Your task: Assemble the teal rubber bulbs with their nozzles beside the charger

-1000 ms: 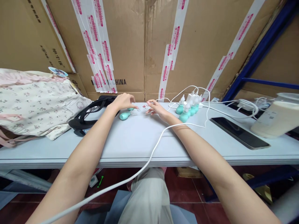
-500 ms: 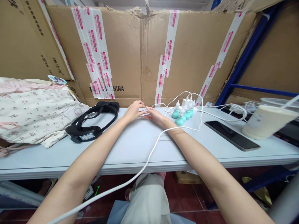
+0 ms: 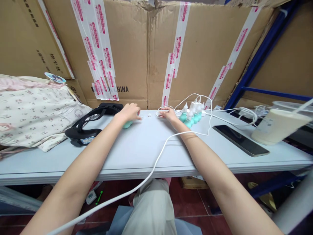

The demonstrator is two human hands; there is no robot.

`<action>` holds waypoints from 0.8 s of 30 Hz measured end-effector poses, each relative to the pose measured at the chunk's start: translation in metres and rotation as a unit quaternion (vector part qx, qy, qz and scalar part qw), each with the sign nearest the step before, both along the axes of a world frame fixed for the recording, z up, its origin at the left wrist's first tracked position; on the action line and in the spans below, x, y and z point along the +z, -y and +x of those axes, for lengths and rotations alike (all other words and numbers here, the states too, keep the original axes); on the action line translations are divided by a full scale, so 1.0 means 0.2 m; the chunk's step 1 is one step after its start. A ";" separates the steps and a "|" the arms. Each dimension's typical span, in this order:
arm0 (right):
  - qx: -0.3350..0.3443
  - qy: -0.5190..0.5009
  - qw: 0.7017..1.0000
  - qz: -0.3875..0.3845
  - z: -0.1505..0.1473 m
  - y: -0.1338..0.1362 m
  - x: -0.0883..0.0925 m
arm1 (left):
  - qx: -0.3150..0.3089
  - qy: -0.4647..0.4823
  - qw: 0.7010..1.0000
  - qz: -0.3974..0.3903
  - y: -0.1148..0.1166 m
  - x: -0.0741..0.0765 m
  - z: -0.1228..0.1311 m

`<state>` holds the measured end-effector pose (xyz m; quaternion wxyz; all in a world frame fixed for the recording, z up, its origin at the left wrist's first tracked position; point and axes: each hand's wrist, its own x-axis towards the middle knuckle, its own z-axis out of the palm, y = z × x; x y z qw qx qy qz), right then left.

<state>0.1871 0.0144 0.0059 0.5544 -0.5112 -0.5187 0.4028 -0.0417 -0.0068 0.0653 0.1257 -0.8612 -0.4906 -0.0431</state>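
Both left hand (image 3: 129,112), by a green bulb (image 3: 127,124), and right hand (image 3: 169,114) curl narrowly, any hold impossible to tell; light fingertips should suit the ring (image 3: 149,115).

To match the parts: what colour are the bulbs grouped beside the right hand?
The bulbs are mint green, best seen in the head view.

My one camera sits on my head and looks forward and down, with my leg (image 3: 153,212) at the bottom edge and the cardboard (image 3: 129,49) across the top. The wide view takes in the worktop (image 3: 144,150) from front edge to back. My forearms (image 3: 80,166) come nearest; my left hand (image 3: 130,112) and right hand (image 3: 168,114) lie farther off, near the middle.
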 end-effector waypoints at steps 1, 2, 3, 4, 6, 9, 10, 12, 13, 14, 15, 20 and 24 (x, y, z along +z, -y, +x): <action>-0.018 0.028 0.999 0.003 0.01 -0.01 0.00 | 0.020 -0.016 0.999 -0.019 0.01 0.02 -0.02; -0.030 0.068 0.997 0.008 0.02 0.00 -0.01 | 0.042 -0.028 0.998 -0.037 0.01 0.04 -0.03; -0.032 0.117 0.992 0.014 0.02 0.00 0.00 | 0.062 -0.041 0.996 -0.054 0.02 0.06 -0.04; -0.028 0.173 0.984 0.022 0.02 0.01 0.00 | 0.080 -0.055 0.993 -0.071 0.02 0.06 -0.04; -0.017 0.284 0.958 0.044 0.01 0.05 0.00 | 0.114 -0.088 0.985 -0.098 0.02 0.06 -0.04; -0.009 0.398 0.913 0.091 -0.01 0.08 0.01 | 0.141 -0.107 0.976 -0.126 0.02 0.05 -0.02; -0.006 0.420 0.901 0.106 -0.01 0.08 0.01 | 0.142 -0.103 0.976 -0.132 0.02 0.04 -0.02; 0.008 0.455 0.881 0.132 -0.02 0.08 0.00 | 0.139 -0.093 0.976 -0.143 0.02 0.05 -0.02; 0.018 0.471 0.870 0.144 -0.03 0.07 -0.01 | 0.135 -0.087 0.976 -0.149 0.02 0.05 -0.02; 0.025 0.484 0.860 0.156 -0.03 0.06 -0.02 | 0.133 -0.081 0.975 -0.156 0.02 0.05 -0.03; 0.030 0.496 0.852 0.165 -0.03 0.05 -0.03 | 0.129 -0.074 0.976 -0.161 0.01 0.06 -0.03; 0.052 0.533 0.827 0.172 -0.02 0.03 -0.07 | 0.079 0.023 0.976 -0.201 -0.06 0.03 -0.09; 0.048 0.557 0.815 0.153 -0.01 0.05 -0.07 | -0.005 0.170 0.951 -0.260 -0.13 -0.02 -0.13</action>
